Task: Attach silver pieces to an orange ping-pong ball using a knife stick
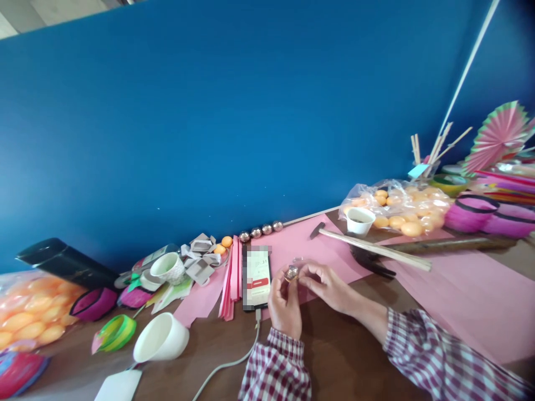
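A shiny ball (292, 272) sits between the hands, apparently mid-work: the left hand (285, 309) pinches it with half-curled fingers; the right hand (328, 287) nearly closes at its edge, any grip unclear. Four metallic balls (266, 229) stand lined up, seemingly done; what remains cannot be told. A phone (261, 278) lies on the brown table (346, 362), before a blue partition (251, 111).

Blue partition (267, 111) at rear, hammer (368, 244) partly over pink sheet (338, 262), clear bag (390, 188) of orange balls (412, 229), pleated fan (497, 136) far right
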Available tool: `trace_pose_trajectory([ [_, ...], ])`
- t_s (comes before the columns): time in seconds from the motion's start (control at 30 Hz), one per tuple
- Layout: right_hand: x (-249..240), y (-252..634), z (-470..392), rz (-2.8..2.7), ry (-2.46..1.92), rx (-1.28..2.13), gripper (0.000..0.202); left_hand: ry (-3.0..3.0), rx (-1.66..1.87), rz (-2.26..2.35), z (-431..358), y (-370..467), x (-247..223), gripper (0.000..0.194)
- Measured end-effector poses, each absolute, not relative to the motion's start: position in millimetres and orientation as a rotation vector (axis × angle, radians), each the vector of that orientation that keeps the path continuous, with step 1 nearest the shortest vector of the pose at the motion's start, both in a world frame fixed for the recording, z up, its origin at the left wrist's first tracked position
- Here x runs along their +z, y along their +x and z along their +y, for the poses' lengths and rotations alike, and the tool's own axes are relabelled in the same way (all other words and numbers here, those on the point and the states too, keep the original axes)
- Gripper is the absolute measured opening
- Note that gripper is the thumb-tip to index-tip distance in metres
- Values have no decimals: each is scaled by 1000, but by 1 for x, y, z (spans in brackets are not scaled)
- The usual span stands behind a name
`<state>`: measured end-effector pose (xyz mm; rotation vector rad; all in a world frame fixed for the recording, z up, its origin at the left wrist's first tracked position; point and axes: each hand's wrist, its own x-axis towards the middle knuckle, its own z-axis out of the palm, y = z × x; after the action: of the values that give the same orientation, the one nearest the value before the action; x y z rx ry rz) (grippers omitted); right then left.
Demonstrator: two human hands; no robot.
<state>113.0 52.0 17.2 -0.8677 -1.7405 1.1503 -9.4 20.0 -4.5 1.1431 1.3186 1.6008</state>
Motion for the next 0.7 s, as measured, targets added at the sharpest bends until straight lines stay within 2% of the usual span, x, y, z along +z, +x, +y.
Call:
trace_pose_trajectory([
  [0.7, 22, 114, 51, -1753, -859, 1178, 15, 1138, 1579, 1334, 20, -10, -6, 35],
])
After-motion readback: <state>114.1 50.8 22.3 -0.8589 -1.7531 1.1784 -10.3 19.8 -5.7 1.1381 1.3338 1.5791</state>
